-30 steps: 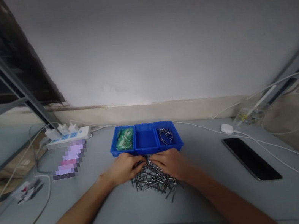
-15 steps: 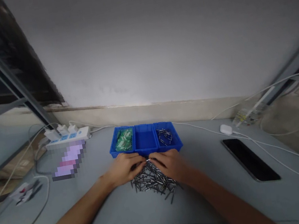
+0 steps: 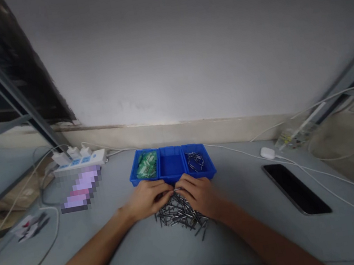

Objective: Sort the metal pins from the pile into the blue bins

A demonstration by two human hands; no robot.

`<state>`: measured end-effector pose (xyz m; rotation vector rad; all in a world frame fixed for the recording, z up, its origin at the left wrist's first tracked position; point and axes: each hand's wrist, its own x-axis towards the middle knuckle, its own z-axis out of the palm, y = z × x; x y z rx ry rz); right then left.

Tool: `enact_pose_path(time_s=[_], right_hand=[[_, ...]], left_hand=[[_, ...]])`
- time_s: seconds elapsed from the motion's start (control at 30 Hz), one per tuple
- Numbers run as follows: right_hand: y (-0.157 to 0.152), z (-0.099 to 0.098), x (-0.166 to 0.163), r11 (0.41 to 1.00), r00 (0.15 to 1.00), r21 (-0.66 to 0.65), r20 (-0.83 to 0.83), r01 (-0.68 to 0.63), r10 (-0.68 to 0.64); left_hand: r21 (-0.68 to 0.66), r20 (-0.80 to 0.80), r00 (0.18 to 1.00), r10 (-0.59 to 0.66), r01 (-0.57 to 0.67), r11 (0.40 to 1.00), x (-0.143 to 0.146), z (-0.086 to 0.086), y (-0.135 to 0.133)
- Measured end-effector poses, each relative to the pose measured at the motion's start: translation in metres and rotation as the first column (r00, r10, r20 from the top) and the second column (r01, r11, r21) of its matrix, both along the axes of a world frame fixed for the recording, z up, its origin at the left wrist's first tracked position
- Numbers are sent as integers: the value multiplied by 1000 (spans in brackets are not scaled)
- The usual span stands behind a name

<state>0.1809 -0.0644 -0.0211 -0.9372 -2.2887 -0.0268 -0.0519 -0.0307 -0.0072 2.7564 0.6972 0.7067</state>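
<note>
My left hand (image 3: 150, 198) and my right hand (image 3: 200, 194) meet fingertip to fingertip over a heap of thin dark metal pins (image 3: 183, 216). Pinched between them is one small shiny metal pin (image 3: 176, 190), its ends covered by the fingers of both hands. Just beyond the fingers stands a blue three-part tray (image 3: 173, 179). Small green pieces (image 3: 146, 165) fill its left compartment, the middle one shows bare bottom, and some short metal pins (image 3: 196, 161) lie in the right one.
A dark phone (image 3: 296, 189) and a white charging case (image 3: 267, 153) with its cable lie on the right. To the left are a white power strip (image 3: 79, 162) with plugs, a blurred-out purple object (image 3: 82, 189) and a crumpled wrapper (image 3: 29, 226). A wall rises behind the table.
The fingers of my right hand have shifted slightly around the pin, which stays between both hands. My left hand, the heap and the tray look nearly the same.
</note>
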Motion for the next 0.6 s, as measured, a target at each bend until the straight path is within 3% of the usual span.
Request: enact_pose_path(time_s=[0.2,0.5,0.6], right_hand=[[2,3,4,1000,996,-14,-84,-24,23],[7,4,13,984,987,171,-157,42,-14],[9,9,23,976,969,181,-235,119,-74]], left_hand=[[54,92,996,0,-5,999,0,2,-1],[72,176,984,6,-19,997,0,5,-1],[57,189,981,36,-47,997,-3,5,1]])
